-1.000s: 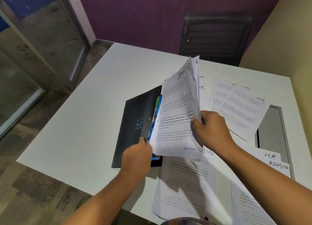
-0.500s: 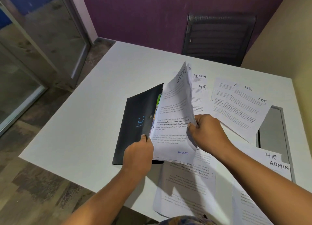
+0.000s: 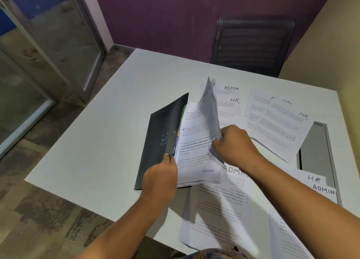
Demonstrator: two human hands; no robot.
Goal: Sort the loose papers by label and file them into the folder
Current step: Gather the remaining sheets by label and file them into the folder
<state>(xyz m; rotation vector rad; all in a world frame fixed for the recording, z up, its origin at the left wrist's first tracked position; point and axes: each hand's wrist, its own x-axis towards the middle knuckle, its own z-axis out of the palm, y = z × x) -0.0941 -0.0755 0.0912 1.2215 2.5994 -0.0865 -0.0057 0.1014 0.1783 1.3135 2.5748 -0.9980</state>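
Two hands work at the black folder (image 3: pixel 161 128), which lies half open on the white table (image 3: pixel 109 126). The left hand (image 3: pixel 159 179) grips the folder's front cover at its near edge, thumb on top, and holds it up. The right hand (image 3: pixel 233 146) pinches a bunch of papers (image 3: pixel 196 142) with curled fingers — the sheets stand tilted inside the folder. Loose sheets (image 3: pixel 280 126) marked ADMIN and HR lie flat just right of the folder — more lie nearer than it.
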